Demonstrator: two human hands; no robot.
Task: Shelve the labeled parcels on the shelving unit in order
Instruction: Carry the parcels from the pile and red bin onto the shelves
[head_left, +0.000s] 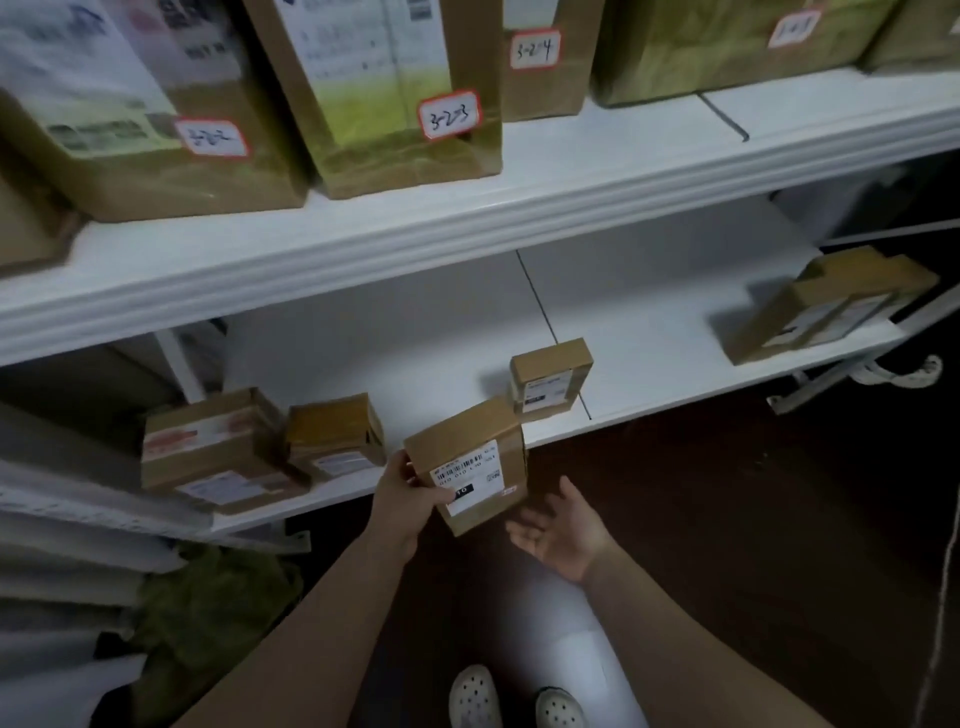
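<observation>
The left hand (410, 499) is gripping a small brown cardboard parcel (470, 465), its long axis tilting up-left toward the white lower shelf (441, 332), while the right hand (563, 535) is lying open just right of it.

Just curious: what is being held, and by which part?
The left hand grips a small cardboard box at its left edge; the right hand is empty.

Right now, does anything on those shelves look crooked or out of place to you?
Yes. The brown parcel at the far right of the lower shelf lies skewed to the front edge, close to the shelf's end, while the small parcel mid-shelf stands square. The left hand grips a labelled parcel, not yet shelved.
</observation>
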